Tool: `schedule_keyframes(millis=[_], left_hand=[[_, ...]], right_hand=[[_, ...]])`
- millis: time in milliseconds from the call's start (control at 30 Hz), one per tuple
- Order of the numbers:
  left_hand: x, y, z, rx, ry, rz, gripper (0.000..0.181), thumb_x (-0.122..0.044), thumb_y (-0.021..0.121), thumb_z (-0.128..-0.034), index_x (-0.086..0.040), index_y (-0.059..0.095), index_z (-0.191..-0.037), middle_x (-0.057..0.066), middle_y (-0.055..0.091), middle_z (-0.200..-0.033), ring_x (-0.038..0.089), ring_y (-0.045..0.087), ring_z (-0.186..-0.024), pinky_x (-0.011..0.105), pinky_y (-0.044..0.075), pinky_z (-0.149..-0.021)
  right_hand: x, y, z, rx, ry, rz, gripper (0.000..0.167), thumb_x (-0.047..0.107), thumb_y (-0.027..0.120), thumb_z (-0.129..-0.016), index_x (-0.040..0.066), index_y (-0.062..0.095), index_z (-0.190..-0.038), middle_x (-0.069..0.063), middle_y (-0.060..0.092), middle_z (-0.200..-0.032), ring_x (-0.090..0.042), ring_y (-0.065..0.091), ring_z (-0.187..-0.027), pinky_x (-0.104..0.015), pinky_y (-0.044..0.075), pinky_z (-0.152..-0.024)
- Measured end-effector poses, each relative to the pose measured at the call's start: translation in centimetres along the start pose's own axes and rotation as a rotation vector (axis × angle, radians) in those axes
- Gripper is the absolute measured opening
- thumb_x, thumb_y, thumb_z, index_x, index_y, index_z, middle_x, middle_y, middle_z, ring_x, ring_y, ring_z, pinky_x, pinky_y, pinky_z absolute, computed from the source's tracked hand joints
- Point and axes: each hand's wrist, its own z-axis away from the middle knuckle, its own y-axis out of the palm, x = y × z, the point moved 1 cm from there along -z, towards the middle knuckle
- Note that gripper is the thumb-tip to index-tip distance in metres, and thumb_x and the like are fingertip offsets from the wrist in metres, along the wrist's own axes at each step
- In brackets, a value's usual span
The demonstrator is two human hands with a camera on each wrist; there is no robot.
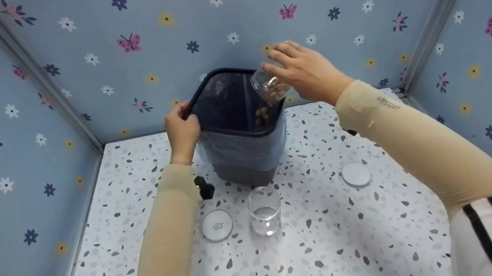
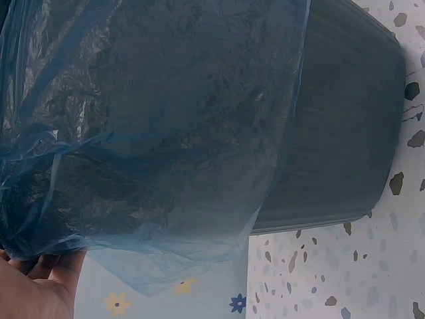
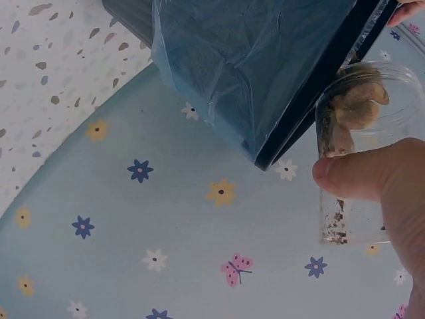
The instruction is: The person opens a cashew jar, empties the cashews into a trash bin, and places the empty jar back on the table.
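Note:
A dark waste bin (image 1: 251, 169) with a thin blue bag (image 2: 199, 86) folded over its outside stands tilted near the back wall. My left hand (image 1: 183, 130) grips the left side of its rim. In my right hand (image 1: 307, 71) is a clear jar (image 3: 352, 229), tipped over the bin's right rim. Brown, shrivelled pieces (image 3: 358, 106) lie at the jar's mouth, and some pieces (image 1: 262, 115) are dropping into the bin. Dark crumbs cling inside the jar near its base. The bottom of the bin's inside is hidden.
A second clear jar (image 1: 265, 214) stands upright in front of the bin. One white lid (image 1: 217, 225) lies to its left, another white lid (image 1: 356, 175) farther right. Blue flowered walls (image 1: 227, 17) enclose the speckled tabletop (image 1: 342, 246) at the back and both sides.

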Motion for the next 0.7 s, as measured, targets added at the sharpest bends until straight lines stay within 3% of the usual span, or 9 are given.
schedule_keyframes(millis=[467, 700], left_hand=[[0.15, -0.08, 0.08, 0.018, -0.013, -0.002, 0.045, 0.002, 0.05, -0.1021, 0.005, 0.065, -0.145, 0.025, 0.069, -0.143, 0.036, 0.066, -0.134, 0.045, 0.053, -0.114], [-0.02, -0.12, 0.07, 0.021, -0.023, 0.001, 0.046, 0.002, 0.051, -0.1019, 0.006, 0.064, -0.145, 0.025, 0.068, -0.144, 0.036, 0.065, -0.137, 0.045, 0.052, -0.116]], right_hand=[[-0.02, -0.05, 0.3, 0.001, 0.01, -0.004, 0.064, -0.01, 0.07, -0.091, 0.004, 0.056, -0.152, -0.028, 0.055, -0.153, -0.045, 0.049, -0.145, -0.052, 0.04, -0.128], [-0.15, 0.3, 0.76, -0.012, 0.045, -0.027, 0.059, -0.009, 0.064, -0.096, 0.003, 0.056, -0.153, -0.028, 0.056, -0.154, -0.047, 0.051, -0.144, -0.054, 0.04, -0.128]])
